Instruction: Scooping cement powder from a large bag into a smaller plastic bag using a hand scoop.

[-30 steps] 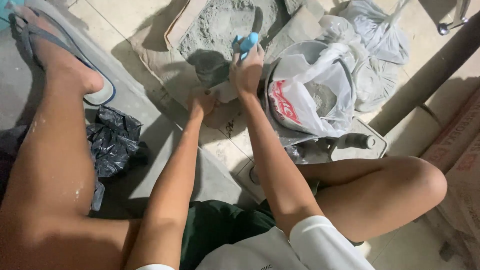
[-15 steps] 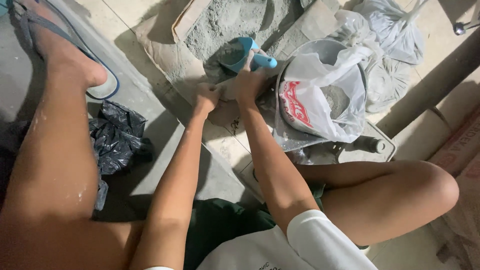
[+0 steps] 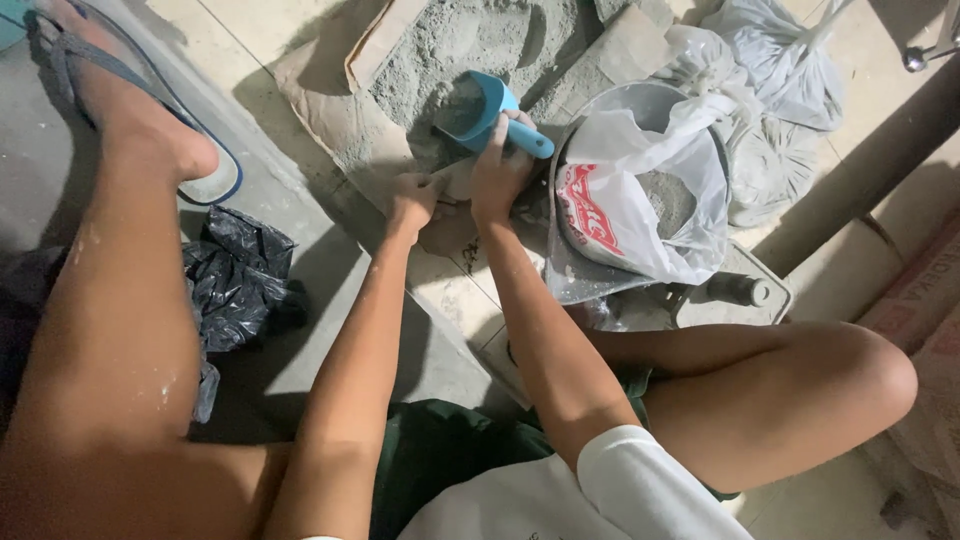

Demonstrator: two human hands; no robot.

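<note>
Person sits on a tiled floor [image 3: 250,30], legs spread, indoor spot that looks like a work area, light harsh, deep shadows. Right hand [image 3: 497,170] is closed around the handle of a blue scoop [image 3: 480,108]; the scoop's bowl carries grey powder and sits over the near edge of the powder heap. Left hand [image 3: 413,197] pinches the near edge of an opened brown paper sack [image 3: 330,110], fingers curled on the paper. The sack lies flat at the far middle of the floor with a heap of grey powder [image 3: 450,40] in it. Just right of the scoop, a white plastic bag [image 3: 640,200] with red print lines a round grey basin [image 3: 640,100], some powder inside. Beyond it, more tied plastic bags [image 3: 780,60] at the far right corner. A dark pipe [image 3: 860,170] runs diagonally on the right. Black plastic bag [image 3: 235,275] crumpled at the left by the leg. Left foot wears a blue sandal [image 3: 215,185].
</note>
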